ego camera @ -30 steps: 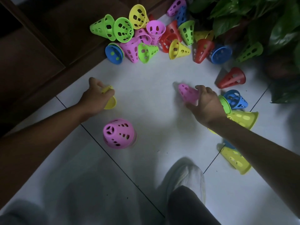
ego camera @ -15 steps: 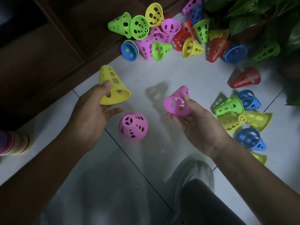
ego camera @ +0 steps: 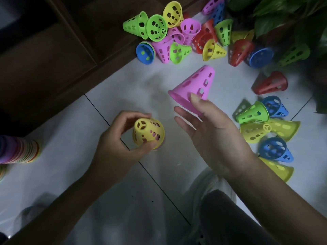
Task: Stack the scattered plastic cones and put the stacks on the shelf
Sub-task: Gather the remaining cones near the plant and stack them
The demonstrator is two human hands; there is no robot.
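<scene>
My left hand (ego camera: 116, 138) grips a yellow cone (ego camera: 147, 130) that sits over the pink cone standing on the white floor; pink shows through its holes. Above the floor to the right, my right hand (ego camera: 208, 128) holds a second pink cone (ego camera: 194, 84), thumb on its wall near the wide rim and fingers stretched out beneath it. A heap of several cones (ego camera: 177, 34) in green, yellow, pink, red and blue lies at the top by the dark wooden shelf (ego camera: 53, 55). More cones (ego camera: 261, 124) lie scattered to the right.
A tall stack of coloured cones (ego camera: 17, 150) lies on its side at the left edge. A leafy plant (ego camera: 283, 18) fills the top right corner, with a green cone (ego camera: 294, 53) under its leaves. My knee and shoe (ego camera: 221, 209) are at the bottom centre.
My left hand brought the yellow cone down over the pink cone on the floor. My right hand lifted its pink cone and turned it so the narrow end points up and away.
</scene>
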